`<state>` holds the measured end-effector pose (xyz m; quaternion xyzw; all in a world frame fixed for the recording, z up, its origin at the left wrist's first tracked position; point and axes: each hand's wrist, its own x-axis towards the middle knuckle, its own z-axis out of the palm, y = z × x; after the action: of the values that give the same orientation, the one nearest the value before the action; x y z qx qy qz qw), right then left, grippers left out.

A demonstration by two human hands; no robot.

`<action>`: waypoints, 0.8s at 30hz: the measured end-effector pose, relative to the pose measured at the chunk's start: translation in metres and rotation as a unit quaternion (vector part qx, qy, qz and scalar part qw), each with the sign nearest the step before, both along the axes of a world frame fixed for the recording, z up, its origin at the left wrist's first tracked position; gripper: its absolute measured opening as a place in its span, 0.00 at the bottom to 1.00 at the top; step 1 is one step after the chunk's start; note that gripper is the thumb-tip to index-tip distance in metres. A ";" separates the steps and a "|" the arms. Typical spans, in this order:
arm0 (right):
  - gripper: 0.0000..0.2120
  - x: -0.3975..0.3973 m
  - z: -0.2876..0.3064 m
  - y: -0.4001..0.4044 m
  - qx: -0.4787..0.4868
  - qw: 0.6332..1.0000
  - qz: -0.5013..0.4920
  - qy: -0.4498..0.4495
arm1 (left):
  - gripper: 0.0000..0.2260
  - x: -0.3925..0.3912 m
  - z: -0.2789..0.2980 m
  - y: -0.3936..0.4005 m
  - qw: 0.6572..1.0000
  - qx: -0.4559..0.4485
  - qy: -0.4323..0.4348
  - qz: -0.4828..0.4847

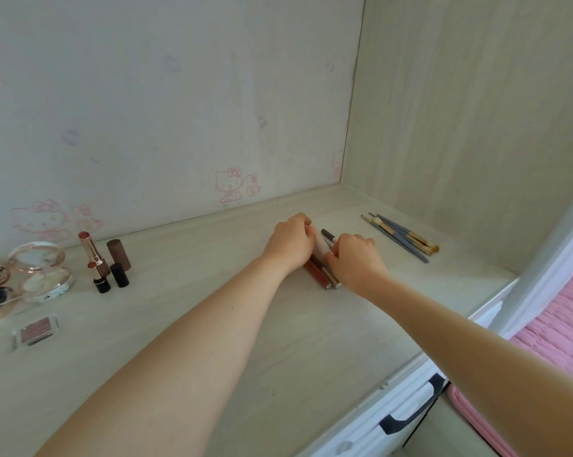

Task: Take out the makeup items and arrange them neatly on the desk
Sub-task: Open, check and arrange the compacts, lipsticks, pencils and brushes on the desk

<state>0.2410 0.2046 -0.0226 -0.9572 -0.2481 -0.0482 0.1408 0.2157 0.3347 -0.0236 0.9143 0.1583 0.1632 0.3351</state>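
With our left hand (290, 244) and right hand (354, 258), fingers curled around the lip pens (321, 273), we squared them into a row, brushes (402, 237) at two o'clock.

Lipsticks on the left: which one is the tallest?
The open lipstick at the back, with its pinkish-red tip showing. It stands taller than the brown tube beside it and the two short black ones in front.

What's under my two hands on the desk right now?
A row of slim lip-gloss tubes and pencils lies between the left hand and right hand. Their ends stick out; their middles and exact count are covered.
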 end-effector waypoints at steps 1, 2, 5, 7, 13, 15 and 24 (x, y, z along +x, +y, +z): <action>0.12 -0.001 -0.001 -0.001 0.011 1.000 -0.003 0.002 | 0.15 -0.001 0.001 -0.001 1.000 -0.020 -0.014 0.006; 0.12 -0.003 -0.001 -0.002 0.027 1.000 -0.008 0.008 | 0.14 -0.002 0.003 -0.002 0.999 -0.042 -0.030 0.013; 0.10 -0.008 0.002 -0.006 0.105 0.994 -0.023 0.032 | 0.13 -0.006 0.010 -0.004 0.989 -0.120 -0.074 0.036; 0.07 -0.013 0.007 -0.009 0.173 0.983 -0.027 0.061 | 0.13 -0.011 0.016 -0.003 0.977 -0.185 -0.093 0.050; 0.08 -0.033 0.027 -0.013 0.317 0.943 0.015 0.104 | 0.13 -0.044 0.035 0.010 0.888 -0.436 -0.134 0.048; 0.07 -0.043 0.034 -0.011 0.349 0.928 0.028 0.128 | 0.14 -0.063 0.041 0.014 0.862 -0.487 -0.135 0.037; 0.07 -0.105 0.051 0.011 0.412 0.889 0.100 0.173 | 0.10 -0.160 0.053 0.039 0.800 -0.584 -0.137 0.014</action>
<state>0.1358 0.2159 0.0287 -0.7766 -0.2726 0.0344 0.5670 0.0561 0.3740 0.0295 0.5112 0.1884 0.1678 0.8216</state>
